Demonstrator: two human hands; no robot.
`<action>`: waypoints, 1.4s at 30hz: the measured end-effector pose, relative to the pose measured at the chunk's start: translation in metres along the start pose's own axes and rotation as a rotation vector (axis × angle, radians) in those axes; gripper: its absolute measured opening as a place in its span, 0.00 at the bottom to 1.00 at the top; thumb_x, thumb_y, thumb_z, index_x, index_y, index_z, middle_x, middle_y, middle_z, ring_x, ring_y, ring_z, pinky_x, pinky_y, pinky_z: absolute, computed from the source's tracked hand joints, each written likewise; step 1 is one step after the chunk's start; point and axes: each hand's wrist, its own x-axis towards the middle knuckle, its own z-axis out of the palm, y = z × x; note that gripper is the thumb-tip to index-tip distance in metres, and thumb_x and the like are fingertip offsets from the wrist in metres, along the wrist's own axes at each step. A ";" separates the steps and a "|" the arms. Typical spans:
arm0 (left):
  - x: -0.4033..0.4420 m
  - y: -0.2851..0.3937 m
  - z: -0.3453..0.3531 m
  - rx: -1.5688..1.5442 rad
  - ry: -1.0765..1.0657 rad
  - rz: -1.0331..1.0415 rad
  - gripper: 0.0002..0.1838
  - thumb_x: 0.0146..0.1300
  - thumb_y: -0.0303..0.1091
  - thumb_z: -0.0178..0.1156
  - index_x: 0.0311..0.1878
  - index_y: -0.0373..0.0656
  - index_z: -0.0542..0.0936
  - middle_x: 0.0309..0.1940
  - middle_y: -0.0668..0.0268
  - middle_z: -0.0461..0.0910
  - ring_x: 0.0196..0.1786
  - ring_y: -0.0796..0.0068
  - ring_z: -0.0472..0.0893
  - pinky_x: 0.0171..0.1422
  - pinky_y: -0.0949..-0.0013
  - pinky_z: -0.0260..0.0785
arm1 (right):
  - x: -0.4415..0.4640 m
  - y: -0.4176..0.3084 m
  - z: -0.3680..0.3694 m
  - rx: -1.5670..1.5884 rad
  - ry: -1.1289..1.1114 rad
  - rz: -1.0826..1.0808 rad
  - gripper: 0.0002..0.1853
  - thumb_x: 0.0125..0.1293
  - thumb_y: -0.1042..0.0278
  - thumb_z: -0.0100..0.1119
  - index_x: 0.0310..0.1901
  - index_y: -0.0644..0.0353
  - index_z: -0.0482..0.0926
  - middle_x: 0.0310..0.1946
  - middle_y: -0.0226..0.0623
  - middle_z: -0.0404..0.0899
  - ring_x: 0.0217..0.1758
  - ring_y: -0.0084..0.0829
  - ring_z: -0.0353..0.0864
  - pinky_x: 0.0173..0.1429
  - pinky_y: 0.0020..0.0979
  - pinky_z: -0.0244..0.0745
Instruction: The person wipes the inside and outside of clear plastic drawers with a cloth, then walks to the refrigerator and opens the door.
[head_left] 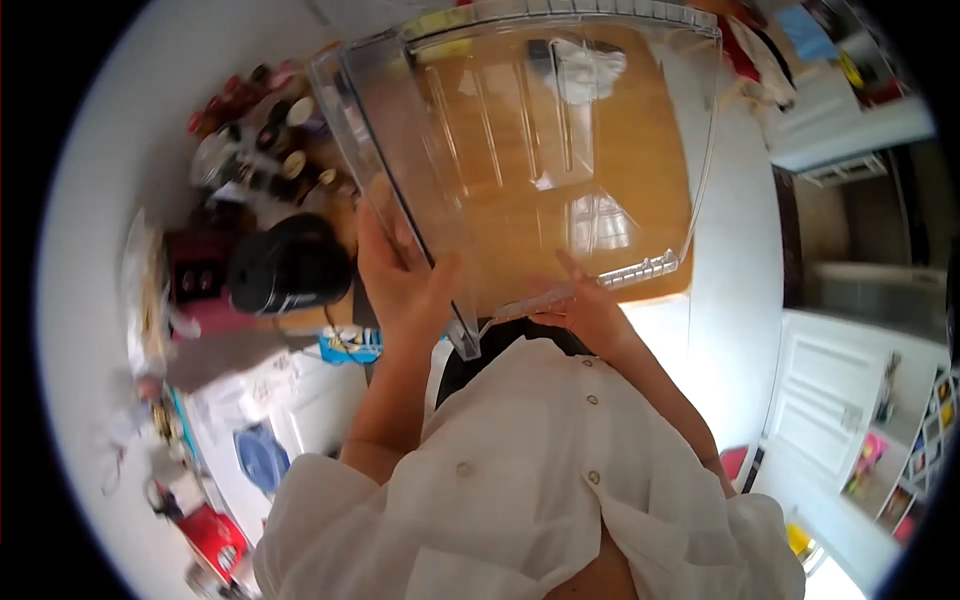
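A single head-worn camera looks steeply down and forward through a round wide-angle lens, close above the white shirt (530, 440), taking in the table (658, 289) beyond.

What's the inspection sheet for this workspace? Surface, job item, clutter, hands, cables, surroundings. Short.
Surface: wooden tabletop, largely seen through the plastic.
Job item: clear plastic bin, ribbed, held over the tabletop.
Clutter: assorted jars and bottles and a black appliance at image left; a crumpled white item shows through the bin, material unclear.
Hands: left hand has its fingers around the bin's left side; right hand is at the near rim, exact grip unclear.
Cables: possible thin dark cord below the appliance; too small to confirm.
Surroundings: white cabinet door at image right, white wall at left.
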 end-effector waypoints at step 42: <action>-0.367 -0.079 0.521 -0.191 -1.608 -0.443 0.56 0.57 0.30 0.65 0.76 0.57 0.32 0.71 0.47 0.58 0.68 0.50 0.67 0.64 0.52 0.65 | -0.583 -0.016 -0.217 -0.088 1.501 -1.175 0.44 0.61 0.71 0.59 0.75 0.60 0.46 0.58 0.58 0.74 0.55 0.40 0.81 0.46 0.30 0.76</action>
